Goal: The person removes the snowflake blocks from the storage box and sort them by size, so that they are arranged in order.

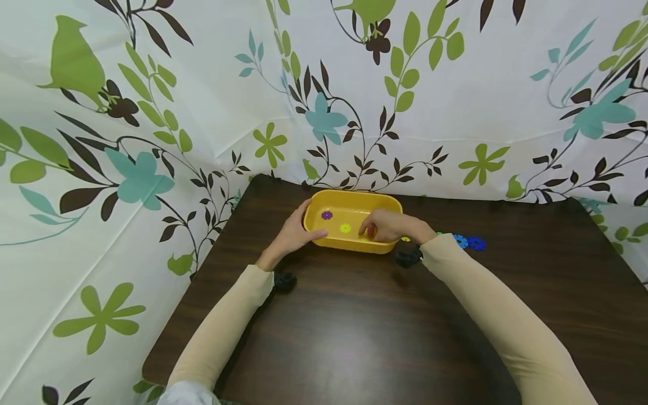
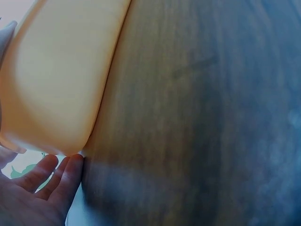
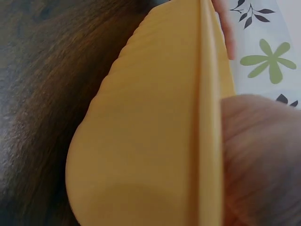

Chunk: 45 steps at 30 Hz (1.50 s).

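A yellow plastic basin (image 1: 349,244) stands near the far edge of the table. My left hand (image 1: 296,229) grips its left end, thumb over the near rim and fingers along the outer wall; in the left wrist view the fingertips (image 2: 70,172) touch the basin's end. Inside lie a purple flower-shaped disc (image 1: 327,215) and a yellow-green one (image 1: 345,228). My right hand (image 1: 390,225) reaches over the near rim into the right half, fingers bent down toward the floor of the basin. What its fingertips pinch, if anything, is hidden. In the right wrist view, the basin wall (image 3: 141,122) covers the fingers.
On the table right of the basin lie a light blue notched disc (image 1: 460,241) and a dark blue one (image 1: 477,243). A yellow piece (image 1: 405,239) shows partly by the right wrist. A patterned cloth (image 1: 405,140) hangs behind the dark wooden table (image 1: 324,326).
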Available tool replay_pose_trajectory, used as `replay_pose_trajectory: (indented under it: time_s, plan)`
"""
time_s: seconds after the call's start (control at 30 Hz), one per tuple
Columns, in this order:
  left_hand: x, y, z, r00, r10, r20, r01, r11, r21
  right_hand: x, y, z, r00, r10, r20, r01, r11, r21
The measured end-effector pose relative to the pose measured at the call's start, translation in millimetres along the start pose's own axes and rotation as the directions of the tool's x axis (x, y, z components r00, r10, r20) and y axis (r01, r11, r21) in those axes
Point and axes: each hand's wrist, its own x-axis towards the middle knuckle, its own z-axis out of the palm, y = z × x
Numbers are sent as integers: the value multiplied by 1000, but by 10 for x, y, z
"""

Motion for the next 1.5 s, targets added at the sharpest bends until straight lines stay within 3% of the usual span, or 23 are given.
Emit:
replay_pose_trajectory:
  time_s: [0.33, 0.67, 0.8, 1.1, 1.37, 1.5]
  plan:
    - [27, 59, 27, 1000, -22, 2, 22, 1000, 13, 66, -23, 29, 998, 21, 61, -25, 997, 66]
    - [17, 58, 11, 1000, -24, -4, 24, 1000, 16, 66, -53, -5, 989, 101, 112, -116, 983, 139]
    - [18, 50, 9, 1000, -28, -5, 29, 999, 18, 61, -56, -21, 988, 94, 126, -111, 985, 133]
    - [6, 31, 8, 1000, -26, -12, 26, 1000, 16, 76, -4, -16, 993, 13, 116, -21, 997, 70]
    - [-14, 12, 11, 1000, -26, -15, 26, 1000, 9, 67, -14, -9, 992, 65, 108, -72, 995, 62]
    - [-15, 17, 7, 1000, -28, -10, 28, 1000, 2, 49, -12, -7, 997, 55, 49, -58, 997, 55]
